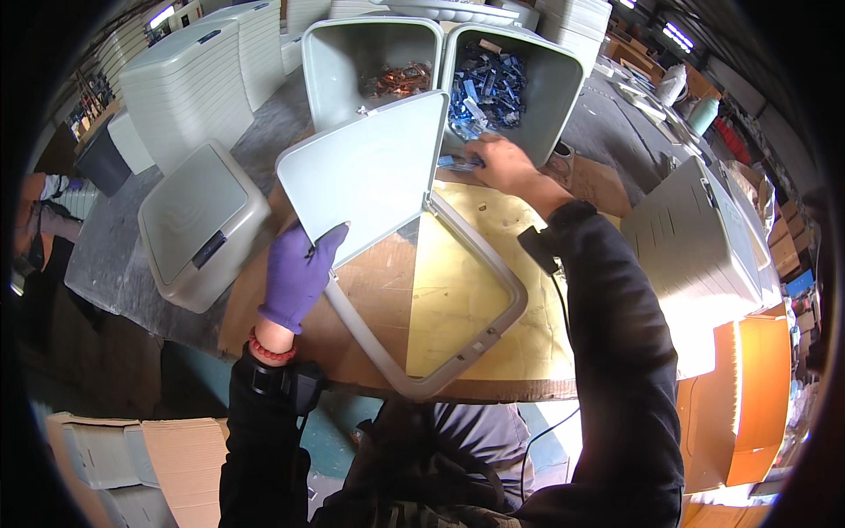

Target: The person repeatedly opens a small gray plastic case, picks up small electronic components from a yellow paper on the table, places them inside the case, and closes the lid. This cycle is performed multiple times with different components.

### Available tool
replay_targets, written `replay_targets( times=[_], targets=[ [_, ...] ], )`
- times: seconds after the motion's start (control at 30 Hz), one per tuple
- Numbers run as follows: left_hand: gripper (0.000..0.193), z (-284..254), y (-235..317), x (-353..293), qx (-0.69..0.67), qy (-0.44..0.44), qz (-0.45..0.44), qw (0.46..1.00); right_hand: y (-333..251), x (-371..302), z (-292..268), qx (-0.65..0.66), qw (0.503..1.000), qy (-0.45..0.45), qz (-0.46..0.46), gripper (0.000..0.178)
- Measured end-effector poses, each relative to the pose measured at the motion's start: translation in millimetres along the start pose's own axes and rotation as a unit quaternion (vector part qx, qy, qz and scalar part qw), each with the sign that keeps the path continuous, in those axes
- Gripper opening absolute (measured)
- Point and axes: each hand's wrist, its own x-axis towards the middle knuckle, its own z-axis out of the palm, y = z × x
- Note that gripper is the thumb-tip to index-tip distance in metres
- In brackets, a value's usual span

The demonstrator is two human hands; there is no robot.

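Observation:
My left hand (301,268), in a purple glove, grips the lower edge of a pale grey lid panel (365,172). The panel is tilted up, joined at a corner to a grey rectangular frame (502,277) that lies on the table. My bare right hand (506,165) is closed at the near rim of a bin of blue parts (563,97), its fingertips on a small blue plastic piece (458,164). Loose blue plastic parts (497,88) fill the bottom of that bin. Beside it, partly hidden by the panel, a second bin (330,75) holds copper-coloured metal pieces (403,81).
A closed grey lid unit (198,220) sits at the left, before tall stacks of grey lids (185,97). More stacked lids (687,238) stand at the right. Cardboard and a yellow sheet (546,343) cover the near table. Another person's arm (44,220) shows at the far left.

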Motion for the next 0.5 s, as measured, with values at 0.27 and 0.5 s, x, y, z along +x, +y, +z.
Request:
replay_targets(
  times=[0.27, 0.5],
  targets=[
    [0.023, 15, -8, 10, -0.022, 0.04, 0.064, 0.997, 40, -17, -7, 0.164, 0.979, 0.116, 0.036, 0.027],
    [0.059, 32, -35, 15, 0.047, 0.04, 0.09, 0.994, 38, -30, -24, 0.369, 0.92, 0.075, 0.103, 0.028]
  ],
)
